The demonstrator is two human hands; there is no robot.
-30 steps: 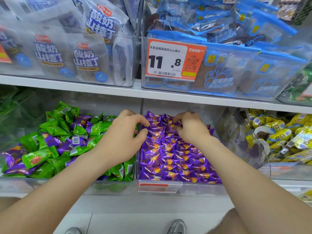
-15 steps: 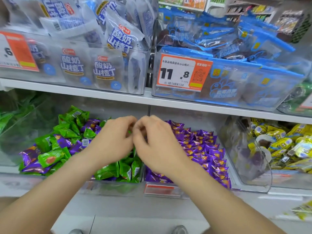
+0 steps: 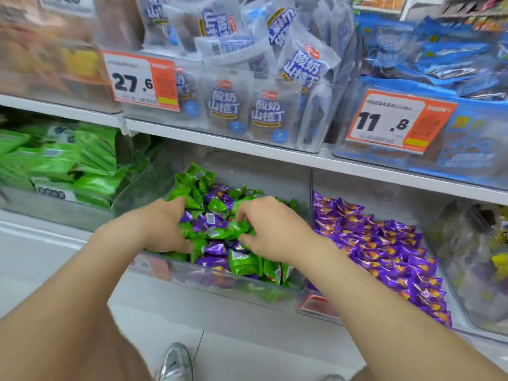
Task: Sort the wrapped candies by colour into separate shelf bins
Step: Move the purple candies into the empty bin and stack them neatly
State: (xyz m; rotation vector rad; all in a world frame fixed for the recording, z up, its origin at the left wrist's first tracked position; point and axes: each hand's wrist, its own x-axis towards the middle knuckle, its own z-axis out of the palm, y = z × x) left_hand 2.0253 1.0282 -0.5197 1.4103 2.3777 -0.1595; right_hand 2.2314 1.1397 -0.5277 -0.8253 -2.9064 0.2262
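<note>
A clear bin (image 3: 198,276) on the lower shelf holds mixed green candies (image 3: 244,264) and purple candies (image 3: 215,248). Both my hands are down in this pile. My left hand (image 3: 162,226) curls its fingers and thumb round several candies at the bin's left side; its fingertips are buried. My right hand (image 3: 270,229) pinches a green candy (image 3: 237,226) between curled fingers and thumb near the middle. To the right, a second bin is filled with purple candies only (image 3: 384,243).
Green packets (image 3: 82,160) fill the bin to the left. A bin with yellow sweets (image 3: 497,259) stands at the far right. The upper shelf (image 3: 247,145) carries bagged snacks behind price tags 27.6 (image 3: 143,81) and 11.8 (image 3: 395,122). A silver shoe (image 3: 176,361) is on the floor.
My right hand left the purple bin and moved left into the mixed bin. My left hand went deeper into the mixed pile. The view swung left.
</note>
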